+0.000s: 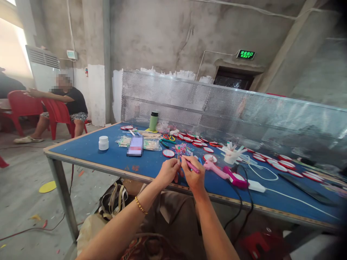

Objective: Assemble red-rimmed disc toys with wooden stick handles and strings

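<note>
- At the far left of the frame, a seated person is seen on a red chair, well apart from the table.
- A white jar is placed on the blue table, left of centre; a pixelated flat object lies just to its right.
- A green bottle stands upright farther back, near the perforated metal screen.
- At lower centre, the left hand is closed in a pinch on a thin stick, held upright over the table's near edge.
- Just beside it, the right hand is closed around a pink pen, its tip touching the stick.
- Right of the hands, a pink glue gun lies on the table.
- Red-rimmed round discs are scattered toward the right of the frame.
</note>
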A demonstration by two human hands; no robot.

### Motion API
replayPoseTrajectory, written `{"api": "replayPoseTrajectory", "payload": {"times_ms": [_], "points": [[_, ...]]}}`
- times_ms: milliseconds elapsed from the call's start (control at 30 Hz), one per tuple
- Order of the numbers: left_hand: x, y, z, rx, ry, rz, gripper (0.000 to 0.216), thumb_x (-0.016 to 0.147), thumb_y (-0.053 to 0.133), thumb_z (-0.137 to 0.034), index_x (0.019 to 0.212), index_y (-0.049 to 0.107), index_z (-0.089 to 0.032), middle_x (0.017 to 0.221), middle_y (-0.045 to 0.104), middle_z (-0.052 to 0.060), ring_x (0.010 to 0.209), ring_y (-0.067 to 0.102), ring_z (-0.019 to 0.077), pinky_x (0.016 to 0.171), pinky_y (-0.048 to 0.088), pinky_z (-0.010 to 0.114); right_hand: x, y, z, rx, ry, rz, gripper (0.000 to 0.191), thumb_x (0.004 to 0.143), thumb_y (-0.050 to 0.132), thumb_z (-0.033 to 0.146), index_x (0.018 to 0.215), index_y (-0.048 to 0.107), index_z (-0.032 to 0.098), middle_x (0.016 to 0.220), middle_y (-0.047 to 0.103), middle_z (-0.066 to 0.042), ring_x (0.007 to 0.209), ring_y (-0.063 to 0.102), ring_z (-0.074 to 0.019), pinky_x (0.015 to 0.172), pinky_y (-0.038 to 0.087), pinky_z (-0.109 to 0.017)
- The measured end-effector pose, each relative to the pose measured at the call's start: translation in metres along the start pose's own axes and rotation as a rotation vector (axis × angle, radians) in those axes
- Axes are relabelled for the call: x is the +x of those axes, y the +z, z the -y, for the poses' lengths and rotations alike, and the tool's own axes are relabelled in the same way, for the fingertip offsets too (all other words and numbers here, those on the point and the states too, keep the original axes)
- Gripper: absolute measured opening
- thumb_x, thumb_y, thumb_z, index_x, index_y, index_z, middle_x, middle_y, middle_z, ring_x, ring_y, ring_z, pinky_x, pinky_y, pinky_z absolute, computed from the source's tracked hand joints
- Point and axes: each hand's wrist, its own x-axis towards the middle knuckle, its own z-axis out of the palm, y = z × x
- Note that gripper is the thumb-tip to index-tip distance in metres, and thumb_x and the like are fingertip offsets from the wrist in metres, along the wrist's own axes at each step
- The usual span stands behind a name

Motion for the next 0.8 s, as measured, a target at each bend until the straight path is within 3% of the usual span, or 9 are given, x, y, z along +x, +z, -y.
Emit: {"api": "replayPoseTrajectory", "payload": {"times_ms": [800], "points": [[0.0007,0.0002,-0.0004,0.002,-0.015,-0.005,0.038,0.091,0.046,-0.05,0.072,0.052,-0.018,0.064,0.066,0.001,0.035,0.051,0.007,0.037,0.028,0.018,-0.0023,-0.0011,-0.0007,-0.019,0.045,0.012,0.017,0.096,0.054,0.025,0.084,0.067,0.021,0.075,0.07,-0.003,0.067,0.066,-0.0152,0.066,0.052,-0.027]]}}
